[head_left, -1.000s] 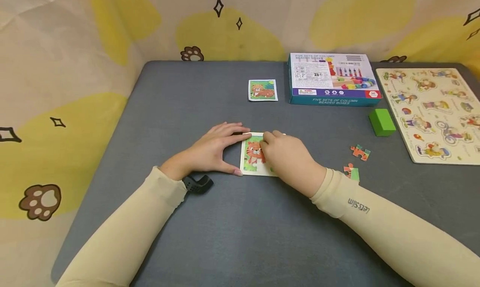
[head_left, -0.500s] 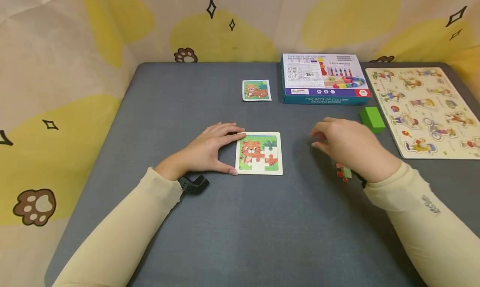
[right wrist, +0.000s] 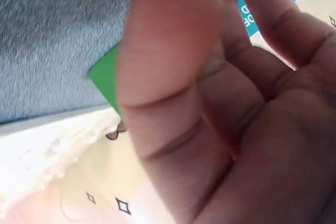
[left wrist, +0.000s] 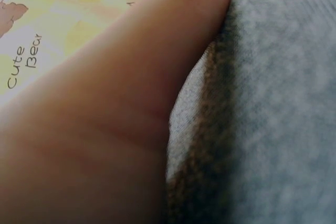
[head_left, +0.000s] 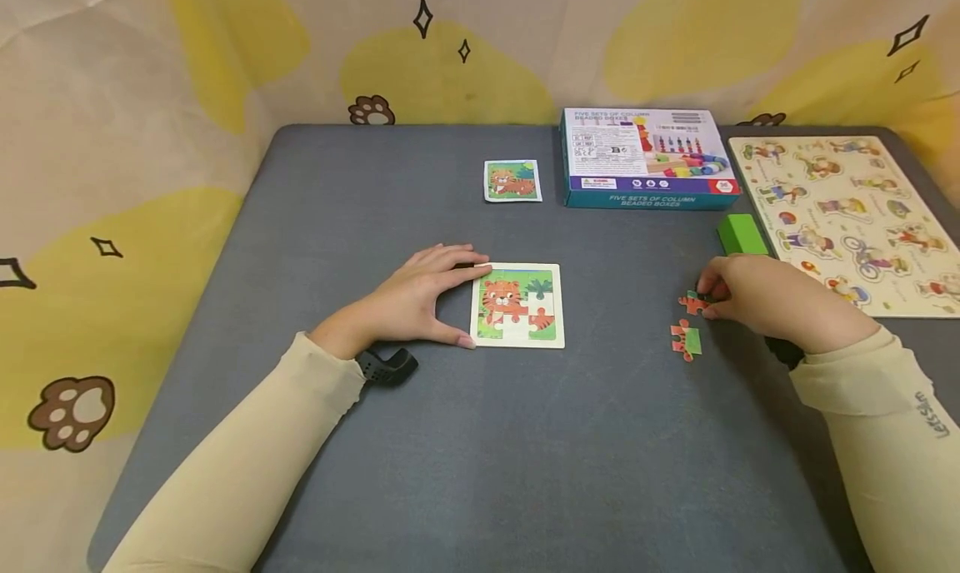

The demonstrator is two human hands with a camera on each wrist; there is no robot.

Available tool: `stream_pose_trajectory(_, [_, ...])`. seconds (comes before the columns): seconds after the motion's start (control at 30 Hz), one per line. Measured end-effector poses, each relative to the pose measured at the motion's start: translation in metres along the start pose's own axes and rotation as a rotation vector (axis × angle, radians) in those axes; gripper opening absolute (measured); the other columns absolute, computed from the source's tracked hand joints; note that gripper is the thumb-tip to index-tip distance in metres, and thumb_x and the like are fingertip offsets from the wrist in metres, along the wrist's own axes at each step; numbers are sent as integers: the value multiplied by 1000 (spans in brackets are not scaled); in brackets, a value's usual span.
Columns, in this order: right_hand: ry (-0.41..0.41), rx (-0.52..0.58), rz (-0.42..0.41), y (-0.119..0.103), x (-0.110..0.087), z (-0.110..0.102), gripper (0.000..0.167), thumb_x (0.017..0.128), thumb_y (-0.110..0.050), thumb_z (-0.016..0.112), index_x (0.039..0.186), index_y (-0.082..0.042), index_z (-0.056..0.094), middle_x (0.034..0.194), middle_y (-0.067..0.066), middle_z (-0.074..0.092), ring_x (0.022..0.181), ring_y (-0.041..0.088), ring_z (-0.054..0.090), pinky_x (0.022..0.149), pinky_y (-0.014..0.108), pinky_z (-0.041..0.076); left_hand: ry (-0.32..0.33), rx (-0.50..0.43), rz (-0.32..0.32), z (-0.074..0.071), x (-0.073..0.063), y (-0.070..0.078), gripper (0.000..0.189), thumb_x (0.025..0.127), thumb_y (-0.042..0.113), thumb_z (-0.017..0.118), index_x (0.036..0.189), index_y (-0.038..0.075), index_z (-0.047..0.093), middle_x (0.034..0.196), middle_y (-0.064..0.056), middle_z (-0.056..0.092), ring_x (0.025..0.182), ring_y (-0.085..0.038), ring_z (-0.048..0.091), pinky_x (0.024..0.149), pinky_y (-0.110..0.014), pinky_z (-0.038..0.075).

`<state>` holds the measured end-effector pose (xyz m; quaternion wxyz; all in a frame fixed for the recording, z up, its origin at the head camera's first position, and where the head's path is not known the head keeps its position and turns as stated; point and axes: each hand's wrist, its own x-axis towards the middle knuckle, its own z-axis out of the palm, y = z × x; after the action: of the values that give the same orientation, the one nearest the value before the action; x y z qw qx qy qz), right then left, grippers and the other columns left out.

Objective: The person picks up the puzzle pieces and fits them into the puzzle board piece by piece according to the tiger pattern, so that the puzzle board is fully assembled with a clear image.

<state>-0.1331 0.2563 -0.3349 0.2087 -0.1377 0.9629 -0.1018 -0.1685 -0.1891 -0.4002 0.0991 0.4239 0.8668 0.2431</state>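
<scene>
A small square jigsaw puzzle board (head_left: 516, 331) with a partly filled tiger picture lies on the grey table. My left hand (head_left: 416, 296) rests at its left side, index finger at the upper left corner and thumb at the lower left. To the right, my right hand (head_left: 780, 298) pinches the edge of an orange puzzle piece (head_left: 691, 304) between thumb and index finger. Just below it lies a second puzzle piece (head_left: 684, 341), orange and green. Curled fingers (right wrist: 163, 77) fill the right wrist view and hide the pinched piece there.
A green block (head_left: 741, 235) stands just beyond my right hand. Behind it are a boxed bead set (head_left: 648, 156) and a wooden picture board (head_left: 847, 219). A small tiger picture card (head_left: 512, 181) lies at the back. A printed cloth (head_left: 465, 57) borders the table.
My right hand has left the puzzle board and moved right to the loose pieces, where it pinches one. The left hand has kept its place at the board.
</scene>
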Motion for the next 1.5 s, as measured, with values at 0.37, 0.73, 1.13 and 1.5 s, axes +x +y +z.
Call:
stream_pose_trajectory(0.37, [150, -38, -179, -72, 4, -11, 7, 91, -4, 81, 97, -4, 78, 90, 4, 66, 76, 20, 60, 68, 41, 57, -8, -2, -11, 0, -1, 0, 100, 81, 54, 88, 161, 13, 44, 167, -3, 35, 158, -24, 19, 128, -48, 7])
stream_pose_trajectory(0.73, [61, 162, -306, -146, 58, 1, 11, 89, -5, 84, 100, -7, 81, 90, 4, 74, 76, 21, 61, 67, 33, 55, -3, -6, -8, 0, -2, -1, 100, 81, 55, 87, 161, 14, 44, 167, -2, 35, 158, -23, 19, 128, -48, 6])
stream_pose_trajectory(1.13, [-78, 105, -275, -151, 75, -1, 16, 92, -7, 81, 108, -9, 82, 88, 4, 71, 79, 22, 60, 73, 36, 55, 0, -1, -9, 0, -1, -1, 100, 81, 56, 87, 161, 15, 44, 166, -1, 36, 158, -22, 20, 128, -46, 6])
stream_pose_trajectory(1.5, [115, 110, -253, -158, 64, 20, 16, 88, -6, 85, 104, -5, 83, 96, 6, 70, 88, 26, 63, 78, 40, 57, -4, 5, -13, -2, 0, 0, 100, 81, 57, 87, 161, 15, 44, 167, -2, 36, 158, -23, 20, 129, -46, 7])
